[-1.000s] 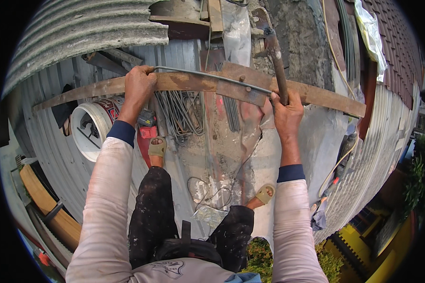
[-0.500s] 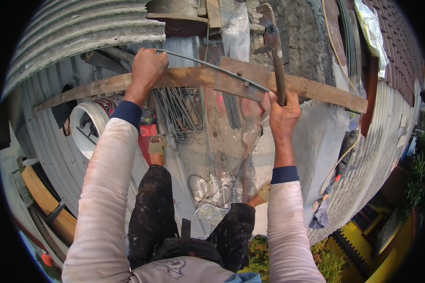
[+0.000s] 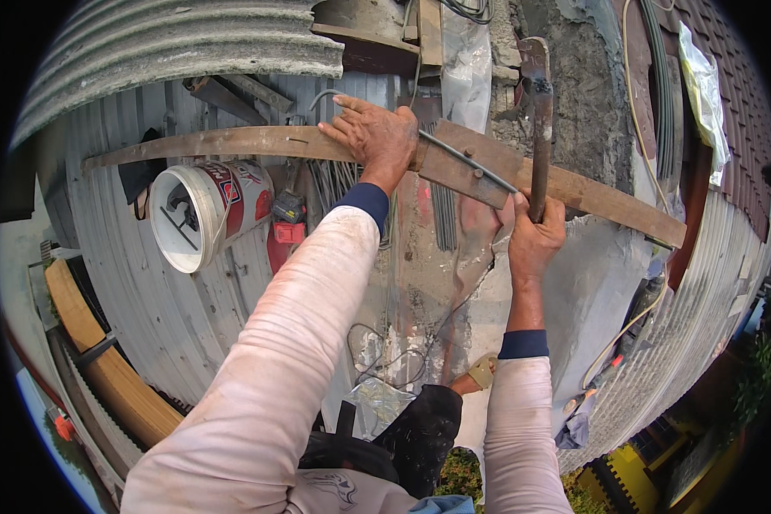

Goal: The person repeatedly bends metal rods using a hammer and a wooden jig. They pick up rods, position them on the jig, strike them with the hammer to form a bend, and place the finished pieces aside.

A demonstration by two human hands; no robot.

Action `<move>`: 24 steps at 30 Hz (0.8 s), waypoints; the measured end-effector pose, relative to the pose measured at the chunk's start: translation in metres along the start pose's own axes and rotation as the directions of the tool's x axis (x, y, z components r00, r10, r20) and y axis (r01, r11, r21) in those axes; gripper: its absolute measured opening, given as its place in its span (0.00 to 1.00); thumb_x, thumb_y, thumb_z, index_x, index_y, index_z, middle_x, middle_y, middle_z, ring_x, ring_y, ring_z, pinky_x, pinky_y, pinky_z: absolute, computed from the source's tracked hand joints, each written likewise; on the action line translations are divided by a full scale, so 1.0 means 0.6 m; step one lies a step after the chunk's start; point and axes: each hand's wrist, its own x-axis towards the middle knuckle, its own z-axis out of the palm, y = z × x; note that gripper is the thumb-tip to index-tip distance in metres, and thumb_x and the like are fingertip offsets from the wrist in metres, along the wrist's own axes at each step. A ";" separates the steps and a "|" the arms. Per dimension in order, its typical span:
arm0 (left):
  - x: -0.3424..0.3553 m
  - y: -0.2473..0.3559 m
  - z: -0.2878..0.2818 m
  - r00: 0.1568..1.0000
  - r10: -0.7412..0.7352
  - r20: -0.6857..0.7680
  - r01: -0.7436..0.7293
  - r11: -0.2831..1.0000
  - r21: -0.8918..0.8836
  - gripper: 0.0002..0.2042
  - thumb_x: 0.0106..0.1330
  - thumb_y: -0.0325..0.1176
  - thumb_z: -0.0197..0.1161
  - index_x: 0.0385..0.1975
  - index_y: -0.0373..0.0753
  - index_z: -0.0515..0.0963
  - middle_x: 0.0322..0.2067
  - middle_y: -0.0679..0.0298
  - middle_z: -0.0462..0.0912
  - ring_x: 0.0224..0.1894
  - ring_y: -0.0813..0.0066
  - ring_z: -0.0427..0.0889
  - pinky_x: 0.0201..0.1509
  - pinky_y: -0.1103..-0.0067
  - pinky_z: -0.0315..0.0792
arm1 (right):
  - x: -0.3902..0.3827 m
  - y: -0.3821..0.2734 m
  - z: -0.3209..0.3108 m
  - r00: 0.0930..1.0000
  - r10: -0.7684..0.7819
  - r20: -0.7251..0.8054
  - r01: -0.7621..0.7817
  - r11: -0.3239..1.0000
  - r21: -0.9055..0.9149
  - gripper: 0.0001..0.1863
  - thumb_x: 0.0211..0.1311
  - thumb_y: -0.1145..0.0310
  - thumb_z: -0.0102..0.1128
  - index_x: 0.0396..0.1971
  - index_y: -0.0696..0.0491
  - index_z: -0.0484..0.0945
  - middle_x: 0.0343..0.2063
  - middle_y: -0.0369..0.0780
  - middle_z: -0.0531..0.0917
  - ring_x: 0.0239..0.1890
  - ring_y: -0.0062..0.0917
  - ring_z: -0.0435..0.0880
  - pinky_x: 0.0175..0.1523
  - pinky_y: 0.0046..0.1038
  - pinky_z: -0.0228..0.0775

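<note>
A thin steel rod [image 3: 467,157] with a hooked far-left end crosses a rusty metal plate [image 3: 475,141] with two short pins. The plate sits on a long wooden plank [image 3: 231,141] running across in front of me. My left hand [image 3: 377,141] lies over the rod and the plank's middle, its fingers stretched leftward and slightly apart; the rod passes beneath it. My right hand [image 3: 537,236] is wrapped round the lower end of a rusty steel bar [image 3: 541,137] with a bent, flattened top. Its thumb touches the rod's right end.
On the corrugated metal roof at left, a white bucket [image 3: 180,223] lies tipped, tools inside. Beside it is a power tool with a red battery [image 3: 289,224]. Bundled rods [image 3: 443,214] lie under the plank. A cable [image 3: 398,377] loops near my sandalled foot [image 3: 481,374].
My left hand has slid rightward along the rod from near its end toward the plate, baring the hooked tip and loosening its fingers. My right hand keeps its grip on the bar.
</note>
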 end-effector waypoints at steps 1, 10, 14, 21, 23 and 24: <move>-0.002 0.003 0.000 0.998 -0.013 0.061 0.012 1.000 0.018 0.53 0.68 0.48 0.58 0.73 0.03 0.40 0.56 0.27 0.80 0.71 0.33 0.71 0.85 0.41 0.28 | 0.000 -0.002 0.000 1.000 0.002 -0.001 -0.002 1.000 0.013 0.07 0.65 0.76 0.78 0.40 0.59 0.89 0.34 0.35 0.78 0.35 0.21 0.77 0.43 0.28 0.72; -0.007 0.000 0.007 0.992 0.064 0.112 -0.068 0.997 0.034 0.49 0.76 0.44 0.57 0.71 -0.01 0.40 0.28 0.54 0.89 0.41 0.51 0.92 0.79 0.28 0.27 | 0.007 0.015 -0.012 0.996 0.028 0.079 -0.031 0.999 0.035 0.08 0.68 0.74 0.77 0.43 0.60 0.89 0.35 0.35 0.79 0.36 0.19 0.75 0.43 0.26 0.70; -0.009 -0.004 0.012 0.994 0.100 0.050 -0.102 0.994 0.033 0.47 0.76 0.43 0.56 0.71 -0.01 0.41 0.28 0.53 0.89 0.37 0.54 0.92 0.77 0.26 0.31 | 0.036 0.023 -0.067 0.990 0.056 0.130 -0.052 0.998 -0.033 0.08 0.69 0.71 0.77 0.39 0.60 0.87 0.30 0.32 0.75 0.32 0.19 0.70 0.38 0.25 0.64; -0.008 -0.012 0.024 0.984 0.176 -0.001 -0.175 0.980 0.095 0.39 0.75 0.41 0.57 0.66 0.01 0.58 0.47 0.25 0.84 0.43 0.40 0.92 0.72 0.19 0.35 | 0.209 -0.002 -0.265 0.896 0.164 0.413 0.044 0.893 -0.448 0.37 0.75 0.35 0.62 0.26 0.59 0.84 0.17 0.36 0.74 0.28 0.25 0.74 0.35 0.34 0.66; -0.007 -0.017 0.033 0.976 0.212 -0.040 -0.208 0.973 0.097 0.34 0.75 0.40 0.57 0.64 0.06 0.67 0.54 0.17 0.79 0.48 0.35 0.91 0.71 0.17 0.35 | 0.260 -0.011 -0.270 0.853 0.017 0.522 0.314 0.781 -0.540 0.38 0.76 0.34 0.59 0.25 0.59 0.86 0.18 0.39 0.77 0.28 0.29 0.77 0.35 0.37 0.68; -0.006 -0.021 0.037 0.973 0.225 -0.050 -0.220 0.972 0.087 0.32 0.75 0.40 0.58 0.63 0.09 0.71 0.56 0.15 0.77 0.50 0.33 0.90 0.70 0.16 0.35 | 0.285 -0.015 -0.265 0.811 -0.075 0.580 0.467 0.679 -0.566 0.39 0.76 0.33 0.57 0.25 0.59 0.86 0.18 0.40 0.79 0.28 0.30 0.78 0.34 0.39 0.68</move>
